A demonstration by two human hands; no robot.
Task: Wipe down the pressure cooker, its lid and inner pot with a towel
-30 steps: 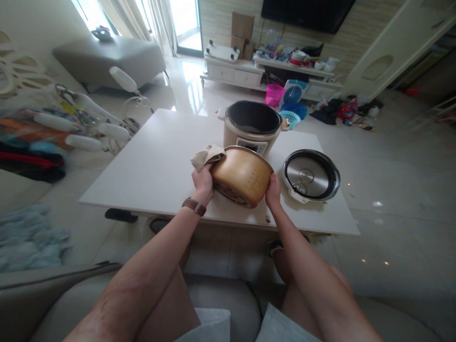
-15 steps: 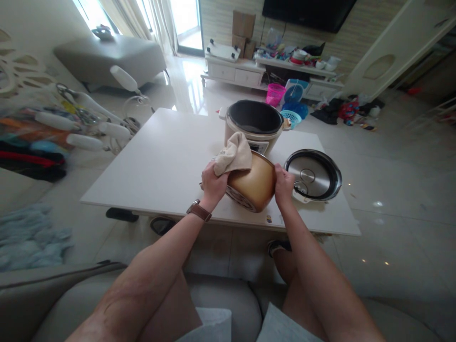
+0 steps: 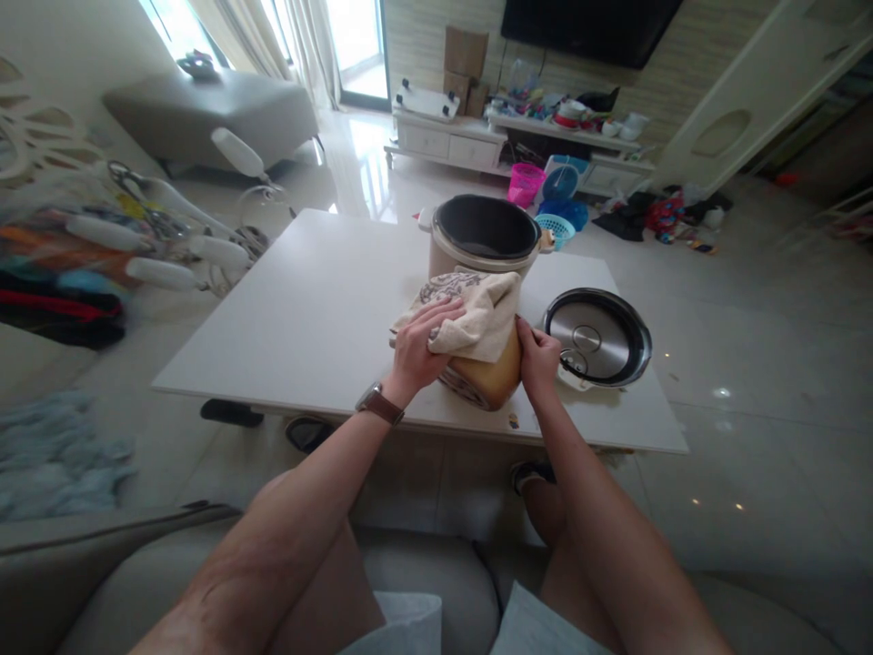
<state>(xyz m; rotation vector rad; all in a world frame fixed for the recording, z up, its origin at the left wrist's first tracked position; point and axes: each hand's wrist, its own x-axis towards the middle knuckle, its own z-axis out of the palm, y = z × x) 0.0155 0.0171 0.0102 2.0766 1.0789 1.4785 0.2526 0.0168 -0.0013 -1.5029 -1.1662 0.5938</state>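
A golden-brown inner pot [image 3: 487, 377] is tipped on its side above the white table's near edge, its base turned towards me. My right hand [image 3: 538, 357] grips its right side at the rim. Over the pot's upper side lies a beige cloth [image 3: 495, 314] with a dark printed pattern. My left hand [image 3: 421, 350] holds this cloth against the pot, fingers stretched across it. Just behind stands the pressure cooker body [image 3: 487, 227], its dark inside facing up; the cloth covers its front panel. Right of my right hand, the round lid [image 3: 590, 338] lies with its metal underside up.
The white table [image 3: 273, 309] carries all these things. Beyond it, on the floor, are a pink basket [image 3: 525, 185] and a light blue basket [image 3: 556, 229]. White lamp arms [image 3: 184, 205] reach in from the left. A grey sofa [image 3: 436, 569] is beneath me.
The cloth has moved right and spread over more of the pot, covering the cooker's front panel. My left hand's fingers have stretched out over it. My right hand still grips the pot.
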